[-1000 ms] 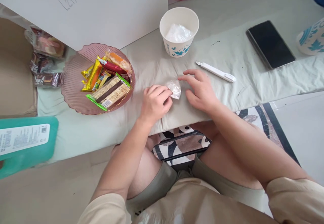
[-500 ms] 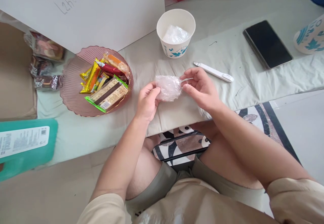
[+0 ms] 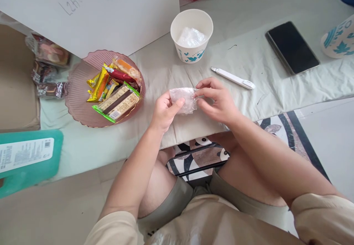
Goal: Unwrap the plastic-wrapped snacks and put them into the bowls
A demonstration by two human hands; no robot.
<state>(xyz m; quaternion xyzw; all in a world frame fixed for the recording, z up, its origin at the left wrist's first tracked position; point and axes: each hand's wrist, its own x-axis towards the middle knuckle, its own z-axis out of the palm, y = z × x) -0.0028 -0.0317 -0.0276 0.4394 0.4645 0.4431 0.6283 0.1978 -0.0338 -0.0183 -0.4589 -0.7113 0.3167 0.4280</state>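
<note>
Between the thumb and fingers of my left hand (image 3: 164, 110) is a folded clear plastic bag (image 3: 188, 99), held just above the table's front edge. The thumb lies across its face. My right hand (image 3: 217, 101) is at the bag's right edge, its fingertips touching the plastic while thumb and fingers stay apart. Behind them stands a white paper cup (image 3: 190, 55) with blue leaf prints, and crumpled clear plastic (image 3: 191, 36) lies inside it. A white utility knife (image 3: 232, 78) rests on the cloth just beyond my right hand.
A pink ribbed bowl (image 3: 79, 106) of wrapped snacks (image 3: 117, 101) sits left, beside more packets (image 3: 51, 90). To the right lie a phone (image 3: 293, 47) and another paper cup (image 3: 339, 40). A white box (image 3: 132, 12) stands behind; a teal container (image 3: 33, 171) is at the left edge.
My left thumb has slid further over the bag, which has dipped slightly. The right fingers have moved in against its edge, and the drawn-out strand of plastic no longer shows.
</note>
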